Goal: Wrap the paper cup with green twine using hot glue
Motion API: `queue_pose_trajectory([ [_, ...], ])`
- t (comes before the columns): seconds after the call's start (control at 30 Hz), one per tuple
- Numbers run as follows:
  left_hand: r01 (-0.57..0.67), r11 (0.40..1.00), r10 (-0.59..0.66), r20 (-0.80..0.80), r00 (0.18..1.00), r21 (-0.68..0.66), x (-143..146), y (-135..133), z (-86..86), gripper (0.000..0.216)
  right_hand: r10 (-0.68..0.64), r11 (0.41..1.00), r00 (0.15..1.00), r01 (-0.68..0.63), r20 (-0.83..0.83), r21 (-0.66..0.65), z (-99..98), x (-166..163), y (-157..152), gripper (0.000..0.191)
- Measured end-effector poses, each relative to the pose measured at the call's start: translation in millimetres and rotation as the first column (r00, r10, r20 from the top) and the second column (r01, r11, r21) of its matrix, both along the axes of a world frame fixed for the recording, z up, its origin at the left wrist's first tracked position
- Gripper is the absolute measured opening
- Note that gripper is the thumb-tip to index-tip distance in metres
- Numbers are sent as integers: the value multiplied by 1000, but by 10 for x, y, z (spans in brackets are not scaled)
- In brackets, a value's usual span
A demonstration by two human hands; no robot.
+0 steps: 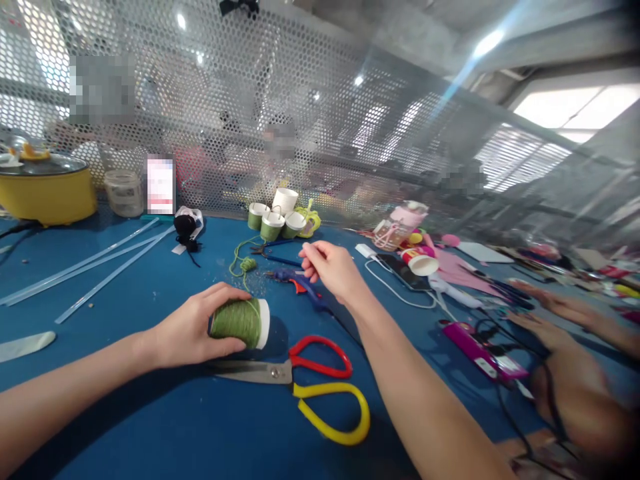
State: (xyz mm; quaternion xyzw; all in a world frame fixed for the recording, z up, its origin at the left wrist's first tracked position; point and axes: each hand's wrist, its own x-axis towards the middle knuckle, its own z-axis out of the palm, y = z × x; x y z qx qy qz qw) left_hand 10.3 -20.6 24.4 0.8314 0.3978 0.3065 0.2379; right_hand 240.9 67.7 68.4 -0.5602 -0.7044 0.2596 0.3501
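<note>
My left hand (193,330) is wrapped round a cup wound with green cord (239,322), which lies on its side on the blue table (150,407). My right hand (333,270) hovers a little farther back with its fingers pinched together, apparently on a thin green strand I can barely make out. Just beneath and behind that hand lies a blue glue gun (300,283). Scissors with one red and one yellow handle (310,383) lie right in front of the cup. A loose green cord (245,263) trails toward several more wrapped cups (275,220) at the back.
Clear glue sticks (95,263) lie at the left, with a yellow pot (47,190) and a jar (123,192) behind them. A phone with white cable (400,273), a pink device (475,347) and craft clutter sit at the right. Another person's hands (555,310) rest there. A mesh screen (300,100) closes the back.
</note>
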Motion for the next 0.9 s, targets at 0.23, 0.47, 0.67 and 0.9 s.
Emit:
queue_pose_trajectory([
  [0.23, -71, 997, 71, -2, 997, 3, -22, 66, -89, 46, -36, 995, 883, 73, 468, -61, -330, 296, 75, 24],
  [0.47, -69, 998, 69, -18, 997, -8, -40, 78, -80, 47, -115, 983, 921, 160, 371, -93, -359, 269, -46, 23],
  [0.67, -49, 999, 49, -27, 998, -7, -78, 119, -67, 47, 142, 951, 987, -155, -70, -266, -26, 184, -408, 18],
  [0.9, -52, 997, 50, -26, 998, -57, -112, 147, -71, 48, 195, 930, 979, -203, -56, -308, 106, 59, -655, 18],
])
